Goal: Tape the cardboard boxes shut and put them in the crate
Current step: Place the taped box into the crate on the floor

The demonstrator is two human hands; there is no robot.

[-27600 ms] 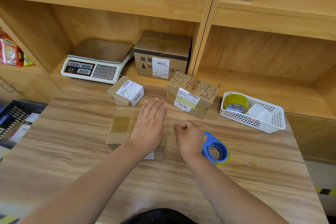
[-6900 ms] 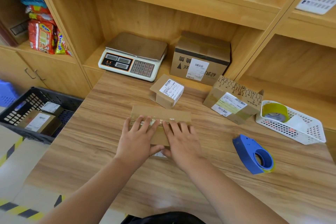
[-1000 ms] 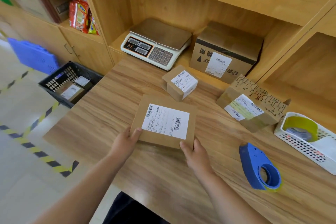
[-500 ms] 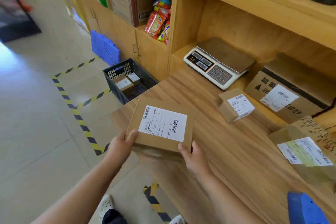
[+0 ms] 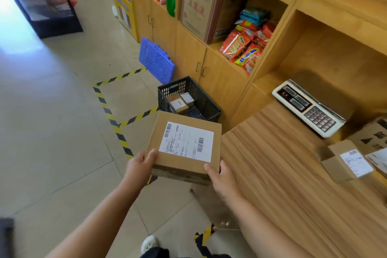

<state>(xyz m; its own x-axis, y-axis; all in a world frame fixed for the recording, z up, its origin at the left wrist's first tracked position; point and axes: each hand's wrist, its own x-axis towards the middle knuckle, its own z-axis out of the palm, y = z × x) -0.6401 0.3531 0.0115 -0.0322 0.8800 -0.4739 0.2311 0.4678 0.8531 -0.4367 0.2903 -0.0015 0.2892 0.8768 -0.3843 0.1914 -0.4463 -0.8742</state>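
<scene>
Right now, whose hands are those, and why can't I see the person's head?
There is no machine here, just a person. The camera sits on their head and looks down, so you see only arms and hands. The left hand and right hand hold a flat cardboard box with a white label, beside the wooden table's corner. On the floor ahead stands a black crate with small boxes inside. On the table lies another little box; a weighing scale sits further back.

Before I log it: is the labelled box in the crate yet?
Out. Left hand and right hand hold the box in the air, short of the crate.
</scene>
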